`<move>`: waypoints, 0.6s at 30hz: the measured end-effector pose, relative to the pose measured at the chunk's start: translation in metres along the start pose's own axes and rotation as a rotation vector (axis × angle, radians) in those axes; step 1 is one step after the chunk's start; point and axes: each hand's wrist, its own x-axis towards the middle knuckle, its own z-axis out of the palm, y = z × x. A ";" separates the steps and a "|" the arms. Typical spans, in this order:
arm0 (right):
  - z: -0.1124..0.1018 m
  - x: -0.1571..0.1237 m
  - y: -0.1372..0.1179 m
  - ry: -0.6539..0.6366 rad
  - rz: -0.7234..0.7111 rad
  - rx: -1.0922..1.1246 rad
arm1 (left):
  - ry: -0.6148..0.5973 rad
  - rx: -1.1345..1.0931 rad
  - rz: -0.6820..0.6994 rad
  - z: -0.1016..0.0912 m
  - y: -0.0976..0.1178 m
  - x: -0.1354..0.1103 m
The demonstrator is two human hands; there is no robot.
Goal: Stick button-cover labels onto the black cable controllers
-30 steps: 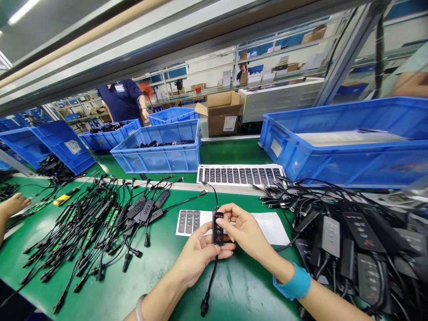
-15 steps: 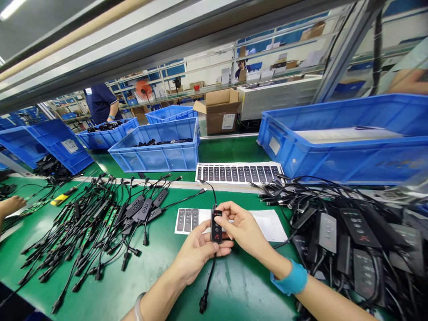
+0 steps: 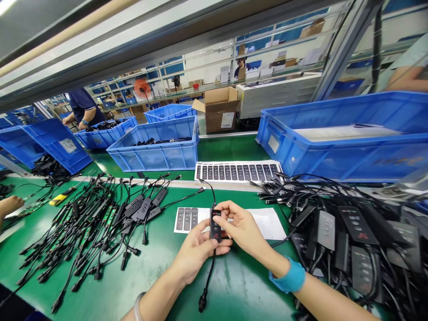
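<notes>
A small black inline controller (image 3: 216, 228) with a button panel on its face stands upright between my hands, a cable leaving each end. My left hand (image 3: 199, 248) grips its lower part, fingers behind and thumb at the bottom edge. The thumb of my right hand (image 3: 241, 227) presses on the upper face, with the fingers curled at its right side. Just behind lies a white label sheet (image 3: 270, 224), partly covered by my hands; a few dark button labels (image 3: 187, 219) remain at its left end. Farther back sits a fuller label sheet (image 3: 238, 171).
Left is a spread of cabled controllers (image 3: 100, 223); right, a heap of controllers (image 3: 359, 249). Blue bins (image 3: 154, 151) and a large blue bin (image 3: 347, 156) line the back. A yellow-black tool (image 3: 62, 196) lies near another person's hand (image 3: 11, 205). A cardboard box (image 3: 220, 111) stands behind.
My hands and the controller stay nearly as they were. In the background, a person in dark clothing has shifted left, with hands now showing over a bin.
</notes>
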 end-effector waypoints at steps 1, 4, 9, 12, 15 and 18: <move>0.000 0.000 0.000 0.004 -0.003 -0.004 | 0.001 0.006 0.003 0.000 0.000 0.000; 0.001 0.000 0.001 0.021 -0.014 -0.019 | 0.002 0.023 0.010 0.000 -0.001 0.000; 0.002 -0.002 0.001 0.038 -0.033 -0.077 | 0.011 0.048 0.022 -0.001 -0.003 0.000; 0.003 -0.003 0.003 0.059 -0.054 -0.131 | 0.018 0.079 0.037 -0.001 -0.005 0.001; 0.002 -0.003 0.006 0.099 -0.055 -0.195 | 0.026 0.099 0.052 0.001 -0.006 0.000; 0.001 -0.002 0.009 0.111 -0.016 -0.245 | 0.024 0.087 0.047 0.003 -0.005 0.000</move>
